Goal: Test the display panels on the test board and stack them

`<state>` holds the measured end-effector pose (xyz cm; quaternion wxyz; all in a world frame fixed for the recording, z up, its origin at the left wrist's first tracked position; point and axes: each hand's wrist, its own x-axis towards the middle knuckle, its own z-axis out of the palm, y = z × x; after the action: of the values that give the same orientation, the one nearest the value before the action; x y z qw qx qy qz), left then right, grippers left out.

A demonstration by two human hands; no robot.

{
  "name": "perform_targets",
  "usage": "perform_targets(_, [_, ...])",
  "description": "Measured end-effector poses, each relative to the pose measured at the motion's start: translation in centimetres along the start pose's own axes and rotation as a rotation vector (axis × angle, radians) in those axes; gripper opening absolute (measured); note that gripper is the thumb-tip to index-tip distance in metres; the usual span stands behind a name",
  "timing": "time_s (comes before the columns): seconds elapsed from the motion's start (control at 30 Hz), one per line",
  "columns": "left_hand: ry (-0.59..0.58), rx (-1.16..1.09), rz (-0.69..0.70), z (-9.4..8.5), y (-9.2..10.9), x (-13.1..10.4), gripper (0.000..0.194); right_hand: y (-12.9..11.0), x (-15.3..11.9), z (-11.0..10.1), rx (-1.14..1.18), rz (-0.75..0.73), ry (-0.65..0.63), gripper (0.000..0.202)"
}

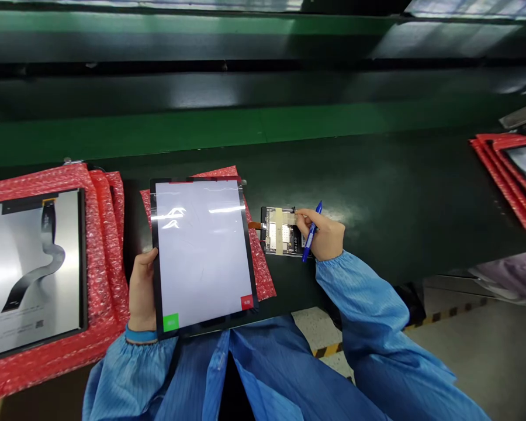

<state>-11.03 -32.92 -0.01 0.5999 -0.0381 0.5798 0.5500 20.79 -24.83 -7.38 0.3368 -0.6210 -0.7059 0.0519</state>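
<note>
My left hand [142, 289] grips the left edge of a lit tablet screen [201, 245], thumb at the rim and the other fingers hidden behind it. The screen glows white, with a green box at its lower left and a red one at its lower right. To its right lies a small circuit board [281, 231] with yellowish tape across it, joined to the screen side by an orange flex cable [255, 225]. My right hand [326, 234] has its fingers closed around a blue pen [312, 232], while thumb and fingertip touch the board's right top edge.
A red bubble-wrap sheet [263, 272] lies under the screen. At left, a screen panel [65, 286] with a dark flex cable rests back-up on stacked red bubble bags [103, 251]. More red bags [504, 187] with a panel lie at far right. A green ledge [179, 131] runs behind the table.
</note>
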Motion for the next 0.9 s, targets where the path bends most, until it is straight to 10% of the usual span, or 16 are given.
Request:
perform_targets(0.13, [-0.032, -0.007, 0.067, 0.4, -0.2, -0.4, 0.018, -2.6, -0.2, -0.7, 0.102, 0.023, 0.042, 0.027])
perform_targets(0.33, [-0.103, 0.124, 0.431, 1.2, 0.7, -1.3, 0.012, -10.3, 1.7, -1.3, 0.824, -0.036, -0.453, 0.018])
perform_targets(0.53, [-0.264, 0.737, 0.566, 0.6, 5.5, -3.0, 0.03, -11.1, 5.2, 0.0, 0.714, -0.466, -0.232, 0.009])
perform_targets(0.63, [-0.287, 1.034, 0.887, -0.4, 5.9, -3.0, 0.032, -10.2, 5.1, 1.7, 0.595, -0.601, -0.051, 0.019])
perform_targets(0.77, [-0.266, 1.266, 1.215, -2.2, 5.1, -2.8, 0.029, -9.8, 5.2, 3.8, 0.626, -0.505, 0.052, 0.066])
perform_targets(0.9, [-0.535, 1.433, 1.551, -3.3, 4.9, -2.9, 0.039, -9.8, 6.8, 4.9, 0.727, -0.307, 0.136, 0.067])
